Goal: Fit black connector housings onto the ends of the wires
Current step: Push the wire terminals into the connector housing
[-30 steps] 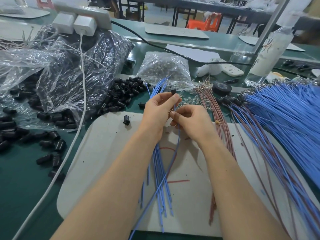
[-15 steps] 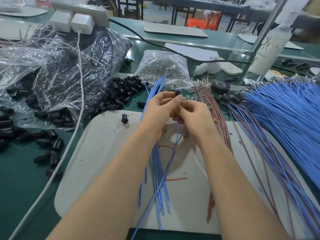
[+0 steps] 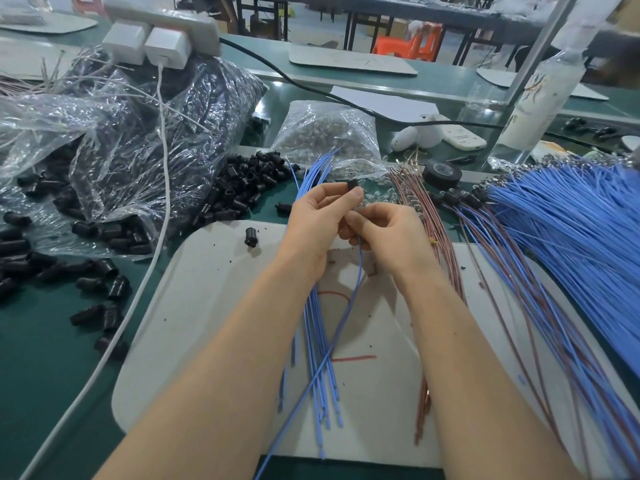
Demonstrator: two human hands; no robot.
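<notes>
The blue wire (image 3: 360,265) runs lengthwise from the near edge of the white mat (image 3: 207,306) up into the right hand (image 3: 391,233), which pinches its far end. Just beyond, the left hand (image 3: 318,216) pinches a black housing (image 3: 353,186), nearly in line with the wire.

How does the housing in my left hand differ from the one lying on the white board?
The held housing is pinched up in the left hand; the lone housing lies untouched on the white board. The held housing is partly hidden; the lone housing shows fully. Both are black.
</notes>
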